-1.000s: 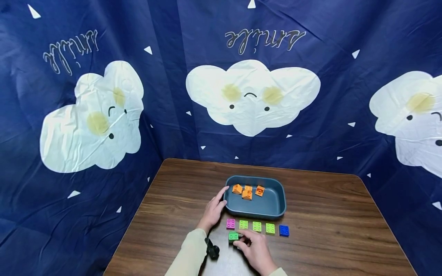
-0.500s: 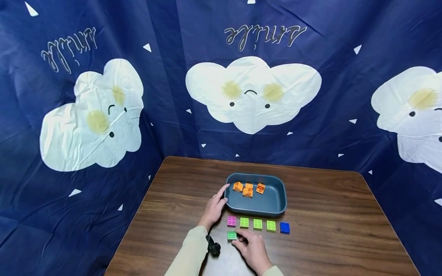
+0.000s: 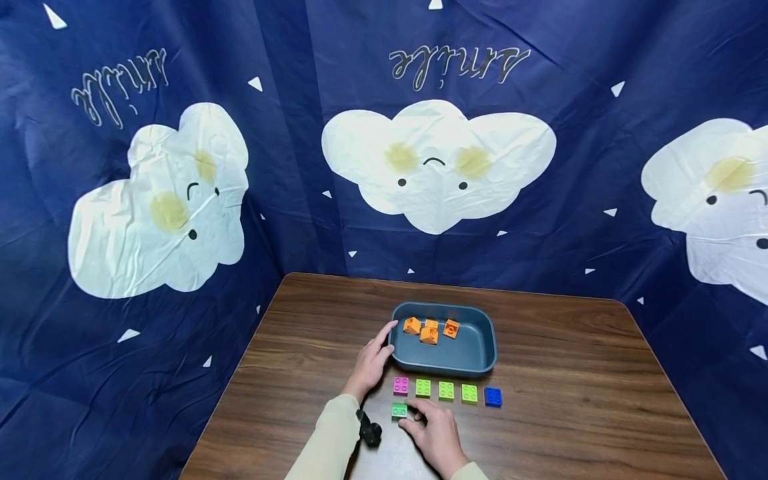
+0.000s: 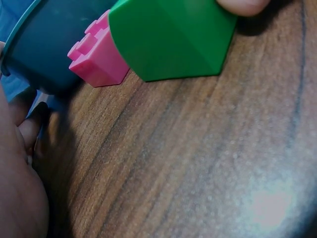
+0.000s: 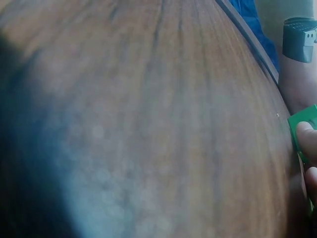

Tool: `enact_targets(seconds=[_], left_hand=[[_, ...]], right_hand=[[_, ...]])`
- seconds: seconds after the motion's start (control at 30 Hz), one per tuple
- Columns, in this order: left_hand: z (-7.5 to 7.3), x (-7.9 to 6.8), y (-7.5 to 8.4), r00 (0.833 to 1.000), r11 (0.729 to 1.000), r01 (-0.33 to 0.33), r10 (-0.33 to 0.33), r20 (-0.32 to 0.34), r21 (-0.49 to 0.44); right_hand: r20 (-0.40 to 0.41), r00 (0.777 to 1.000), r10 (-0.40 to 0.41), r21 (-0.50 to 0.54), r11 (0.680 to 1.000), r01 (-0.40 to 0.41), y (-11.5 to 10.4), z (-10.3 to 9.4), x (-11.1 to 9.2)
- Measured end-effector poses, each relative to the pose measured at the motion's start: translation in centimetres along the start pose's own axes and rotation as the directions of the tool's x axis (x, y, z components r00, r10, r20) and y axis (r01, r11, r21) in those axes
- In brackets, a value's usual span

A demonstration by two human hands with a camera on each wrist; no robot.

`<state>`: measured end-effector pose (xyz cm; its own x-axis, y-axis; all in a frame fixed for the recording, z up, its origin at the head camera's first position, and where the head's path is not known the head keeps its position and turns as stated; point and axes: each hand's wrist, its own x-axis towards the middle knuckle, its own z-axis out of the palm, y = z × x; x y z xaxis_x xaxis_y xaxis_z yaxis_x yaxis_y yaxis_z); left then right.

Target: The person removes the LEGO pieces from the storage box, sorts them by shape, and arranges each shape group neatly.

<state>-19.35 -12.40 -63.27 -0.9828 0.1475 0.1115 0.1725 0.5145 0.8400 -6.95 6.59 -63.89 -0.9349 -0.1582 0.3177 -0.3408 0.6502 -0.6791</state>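
Fingers [image 3: 418, 404] of right hand [image 3: 439, 435] are pinched on green brick [image 3: 399, 411]
Pink brick [image 3: 401, 386] is set just ahead and left of them.

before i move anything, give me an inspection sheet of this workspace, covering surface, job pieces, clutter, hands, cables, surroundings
surface: brown wood-grain table, glare near the front
job pieces: blue-grey tray with orange blocks inside; before it, left to right, a pink brick, three lime bricks and a blue brick; a green block nearer than the pink brick
clutter: nothing seen
hands: left hand touches the tray's left edge; right hand holds the green block by its right side; black device on the left wrist
cables: nothing seen
surroundings: dark blue curtain with upside-down cloud prints and "smile" lettering
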Motion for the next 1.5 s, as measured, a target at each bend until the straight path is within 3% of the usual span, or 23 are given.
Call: enact_targets(seconds=[1.5], left_hand=[[0.0, -0.1, -0.01, 1.0, 1.0, -0.011, 0.011, -0.003, -0.006]], right_hand=[[0.035, 0.998, 0.054, -0.026, 0.998, -0.053, -0.06, 0.0, 0.04]])
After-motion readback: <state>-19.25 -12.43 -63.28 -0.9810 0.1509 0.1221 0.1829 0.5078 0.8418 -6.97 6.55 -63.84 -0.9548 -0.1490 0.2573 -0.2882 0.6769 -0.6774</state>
